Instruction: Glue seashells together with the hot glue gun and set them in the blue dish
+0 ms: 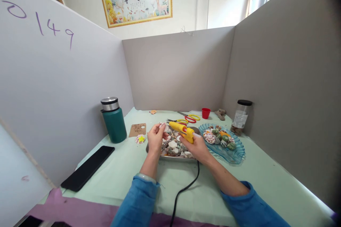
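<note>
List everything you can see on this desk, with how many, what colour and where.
glue gun: one, yellow, in the right hand, above the tray
small shell: one, pale, pinched in the left hand
tray: one, silvery metal, mid-table, holding mixed shells
dish: one, blue glass, right of the tray, holding patterned shells
scissors: two pairs, red and yellow handles, behind the tray
cup: one, red, at the back
jar: one, clear with black lid, back right
flask: one, dark green, silver lid, left
phone: one, black, front left
cord: one, black, from the glue gun toward the person
left hand: one, blue sleeve
right hand: one, blue sleeve
</note>
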`<move>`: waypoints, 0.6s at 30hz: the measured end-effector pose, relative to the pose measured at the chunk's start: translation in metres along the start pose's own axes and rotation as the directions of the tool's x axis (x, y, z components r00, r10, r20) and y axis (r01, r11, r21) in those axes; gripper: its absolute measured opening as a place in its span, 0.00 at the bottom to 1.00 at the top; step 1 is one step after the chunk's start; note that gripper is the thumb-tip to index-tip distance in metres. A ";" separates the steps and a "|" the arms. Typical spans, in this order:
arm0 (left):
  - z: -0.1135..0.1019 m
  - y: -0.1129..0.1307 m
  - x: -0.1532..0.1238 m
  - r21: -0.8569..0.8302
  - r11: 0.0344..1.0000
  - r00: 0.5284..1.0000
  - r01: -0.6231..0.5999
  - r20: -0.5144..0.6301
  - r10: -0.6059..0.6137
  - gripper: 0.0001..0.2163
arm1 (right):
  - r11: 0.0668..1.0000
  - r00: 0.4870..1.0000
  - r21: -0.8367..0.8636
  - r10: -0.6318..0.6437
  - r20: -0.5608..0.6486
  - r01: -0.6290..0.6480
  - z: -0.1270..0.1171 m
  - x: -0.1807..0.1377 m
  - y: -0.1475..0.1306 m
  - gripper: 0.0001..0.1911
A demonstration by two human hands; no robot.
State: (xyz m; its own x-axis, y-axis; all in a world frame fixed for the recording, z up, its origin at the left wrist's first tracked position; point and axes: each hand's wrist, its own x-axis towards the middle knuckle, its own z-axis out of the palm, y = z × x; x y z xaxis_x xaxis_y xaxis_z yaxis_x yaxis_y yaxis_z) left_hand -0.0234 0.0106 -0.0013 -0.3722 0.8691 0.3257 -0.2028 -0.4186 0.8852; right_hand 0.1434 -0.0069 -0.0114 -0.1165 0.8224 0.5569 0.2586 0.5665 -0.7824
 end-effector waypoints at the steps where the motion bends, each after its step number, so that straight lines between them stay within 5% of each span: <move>1: 0.001 0.000 0.000 -0.005 1.000 1.000 0.001 -0.002 -0.001 0.16 | 1.000 1.000 -0.001 0.002 0.003 -0.002 0.000 0.000 0.001 0.16; 18: 0.001 0.001 -0.002 0.004 0.999 0.999 -0.034 -0.006 0.034 0.17 | 0.999 0.999 -0.038 -0.038 -0.003 0.038 0.000 -0.002 0.001 0.15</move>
State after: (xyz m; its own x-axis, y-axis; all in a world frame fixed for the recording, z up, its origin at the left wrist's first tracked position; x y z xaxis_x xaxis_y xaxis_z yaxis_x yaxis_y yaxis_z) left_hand -0.0224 0.0090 -0.0009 -0.3845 0.8528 0.3535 -0.1866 -0.4468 0.8749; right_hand 0.1434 -0.0081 -0.0130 -0.1233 0.8001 0.5871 0.2905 0.5948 -0.7495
